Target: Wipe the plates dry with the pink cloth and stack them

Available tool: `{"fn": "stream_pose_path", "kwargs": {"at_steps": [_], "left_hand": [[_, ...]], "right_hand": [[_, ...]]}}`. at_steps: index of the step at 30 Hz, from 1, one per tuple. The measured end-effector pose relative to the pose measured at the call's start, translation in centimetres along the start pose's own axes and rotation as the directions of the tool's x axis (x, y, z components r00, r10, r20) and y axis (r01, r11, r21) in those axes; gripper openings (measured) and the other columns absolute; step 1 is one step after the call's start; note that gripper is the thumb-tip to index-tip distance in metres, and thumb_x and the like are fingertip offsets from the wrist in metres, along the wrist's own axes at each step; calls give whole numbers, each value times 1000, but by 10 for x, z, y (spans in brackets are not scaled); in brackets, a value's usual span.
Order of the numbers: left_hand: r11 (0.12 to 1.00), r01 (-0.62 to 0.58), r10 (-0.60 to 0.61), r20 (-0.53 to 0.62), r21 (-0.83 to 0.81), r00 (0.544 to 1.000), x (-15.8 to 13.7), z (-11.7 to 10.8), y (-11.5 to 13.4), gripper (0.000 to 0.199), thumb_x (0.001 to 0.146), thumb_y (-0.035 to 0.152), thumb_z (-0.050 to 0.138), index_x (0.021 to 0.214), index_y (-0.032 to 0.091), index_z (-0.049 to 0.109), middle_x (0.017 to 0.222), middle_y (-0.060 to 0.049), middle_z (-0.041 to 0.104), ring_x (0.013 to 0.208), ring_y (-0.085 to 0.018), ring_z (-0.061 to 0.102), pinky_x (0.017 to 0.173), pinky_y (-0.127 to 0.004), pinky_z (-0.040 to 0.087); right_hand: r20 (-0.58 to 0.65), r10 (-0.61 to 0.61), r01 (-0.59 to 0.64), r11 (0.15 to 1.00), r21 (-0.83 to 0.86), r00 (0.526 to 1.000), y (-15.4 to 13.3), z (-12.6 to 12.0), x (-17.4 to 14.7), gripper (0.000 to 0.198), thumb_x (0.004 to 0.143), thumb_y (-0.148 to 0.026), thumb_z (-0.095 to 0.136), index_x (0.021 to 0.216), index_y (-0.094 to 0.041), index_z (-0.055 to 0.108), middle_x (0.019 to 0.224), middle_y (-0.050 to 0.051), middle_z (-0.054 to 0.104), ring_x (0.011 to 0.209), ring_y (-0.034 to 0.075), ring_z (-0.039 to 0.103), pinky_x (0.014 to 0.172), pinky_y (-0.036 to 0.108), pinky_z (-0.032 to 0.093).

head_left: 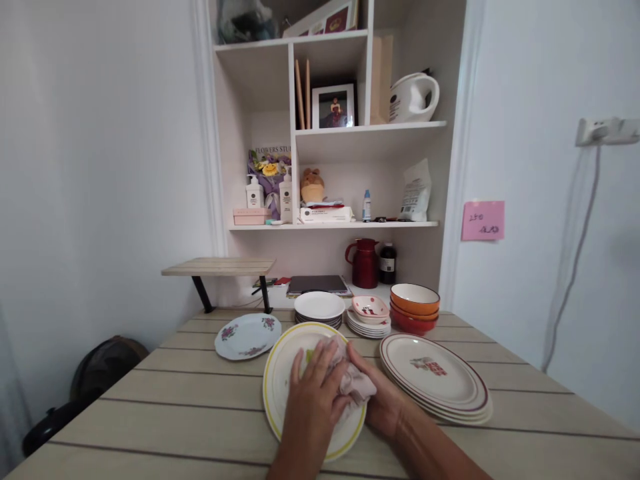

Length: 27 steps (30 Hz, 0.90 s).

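Note:
A white oval plate [281,380] with a yellow rim band is tilted up in front of me, above the wooden table. My right hand [387,403] grips it by its right edge, the fingers hidden behind it. My left hand [315,393] lies over the plate's face, its fingers bent onto a crumpled pale pink cloth [357,385] pressed against the surface. Part of a green and yellow print shows beside the left fingers. Nearest on the right lies a stack of oval plates [435,373] with dark red rims. A floral plate [249,336] lies on the left.
Behind the held plate stand a stack of white plates [320,305], small dishes [370,309] and orange and red bowls [414,308]. A low wooden riser [220,267] is at the back left. A red jug [365,263] and a laptop [317,285] sit beneath the shelves.

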<state>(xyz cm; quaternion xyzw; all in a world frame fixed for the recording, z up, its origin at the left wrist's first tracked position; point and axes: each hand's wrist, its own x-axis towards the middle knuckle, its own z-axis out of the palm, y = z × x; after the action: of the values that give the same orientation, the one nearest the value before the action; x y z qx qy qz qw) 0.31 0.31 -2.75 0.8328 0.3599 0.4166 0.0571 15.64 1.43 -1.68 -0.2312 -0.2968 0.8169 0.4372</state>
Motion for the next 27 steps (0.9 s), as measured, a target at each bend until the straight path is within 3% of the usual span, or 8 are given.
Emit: {"fn": "stream_pose_path", "kwargs": {"at_steps": [3, 6, 11, 16, 21, 27], "left_hand": [[999, 41, -39, -120, 12, 992, 0, -2, -3, 58, 77, 21, 69, 130, 40, 57, 150, -3, 45, 140, -35, 34, 117, -62, -1], [995, 95, -80, -284, 39, 956, -1, -3, -6, 52, 78, 24, 69, 126, 41, 60, 148, -3, 47, 139, -36, 36, 116, -60, -5], [917, 308, -138, -525, 252, 840, -2, -8, -14, 35, 85, 31, 60, 119, 32, 66, 151, -10, 42, 137, -35, 37, 115, -62, 5], [726, 505, -172, -588, 467, 791, -2, -12, -17, 29, 88, 32, 54, 109, 21, 70, 142, -20, 47, 130, -39, 43, 107, -67, 21], [651, 527, -163, -578, 546, 800, -1, -12, -11, 29, 90, 28, 50, 108, 17, 70, 138, -19, 52, 126, -37, 47, 105, -64, 30], [793, 301, -10, -483, 530, 876, -2, -3, -23, 31, 89, 18, 50, 116, 14, 65, 129, -16, 61, 121, -30, 54, 102, -50, 46]], "right_hand": [[49, 9, -9, 1000, -13, 999, 4, 6, 2, 62, 86, -59, 53, 119, -8, 63, 103, 16, 75, 101, 25, 69, 98, 38, 46], [90, 13, -11, 1000, -19, 996, 8, 10, 4, 61, 87, -58, 52, 121, -9, 63, 109, 15, 74, 105, 24, 68, 102, 38, 44], [149, -6, 12, 999, -38, 989, 13, 12, 5, 60, 88, -54, 54, 126, -9, 59, 117, 17, 71, 110, 26, 66, 105, 41, 41], [162, -16, 11, 1000, 28, 987, 19, 9, 10, 64, 89, -53, 52, 131, -5, 54, 122, 20, 67, 113, 27, 64, 107, 40, 39], [149, -51, 37, 995, 94, 988, 19, 9, 12, 64, 90, -54, 48, 131, -5, 54, 121, 21, 68, 114, 27, 63, 106, 41, 39], [128, -84, 68, 990, 125, 988, 19, 7, 12, 63, 91, -56, 46, 128, -6, 57, 115, 19, 71, 111, 26, 65, 106, 41, 39]]}}
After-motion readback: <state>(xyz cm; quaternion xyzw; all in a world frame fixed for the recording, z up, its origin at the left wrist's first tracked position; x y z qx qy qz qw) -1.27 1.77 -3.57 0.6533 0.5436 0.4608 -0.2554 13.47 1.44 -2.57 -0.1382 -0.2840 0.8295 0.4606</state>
